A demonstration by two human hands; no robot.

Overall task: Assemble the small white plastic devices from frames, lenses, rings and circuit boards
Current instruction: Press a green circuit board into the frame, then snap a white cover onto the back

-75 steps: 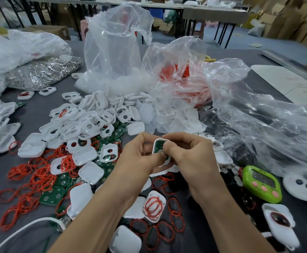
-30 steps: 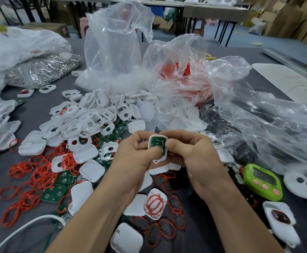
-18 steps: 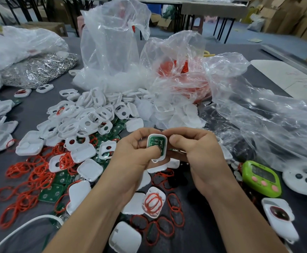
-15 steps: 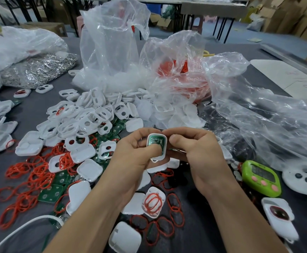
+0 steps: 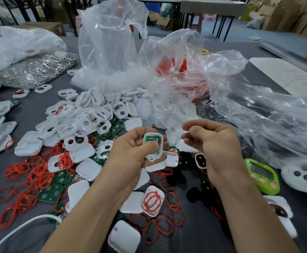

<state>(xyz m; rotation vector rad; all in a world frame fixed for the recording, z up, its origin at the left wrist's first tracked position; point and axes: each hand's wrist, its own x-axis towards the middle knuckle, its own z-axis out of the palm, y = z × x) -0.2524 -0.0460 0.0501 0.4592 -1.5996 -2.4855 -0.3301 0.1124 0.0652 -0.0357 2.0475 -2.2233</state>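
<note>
My left hand (image 5: 132, 156) grips a small white frame with a green circuit board (image 5: 152, 143) seated in it, thumb lying across its lower half. My right hand (image 5: 214, 143) hovers just to the right of it, apart from the piece, fingers loosely curled with nothing visible in them. Behind and left of my hands lies a heap of white frames (image 5: 87, 117). White covers (image 5: 88, 168), loose green boards (image 5: 50, 193) and red rings (image 5: 26, 179) are scattered on the grey table (image 5: 30, 110).
Clear plastic bags (image 5: 110, 44) stand at the back; one bag (image 5: 178, 70) holds red rings. A silver foil bag (image 5: 36, 70) lies far left. A green timer (image 5: 262, 175) and a white part (image 5: 302, 175) sit at the right. A white cable (image 5: 21, 227) crosses the near left.
My right hand has let go of the frame and moved off to the right. My left hand keeps holding the frame with the board.
</note>
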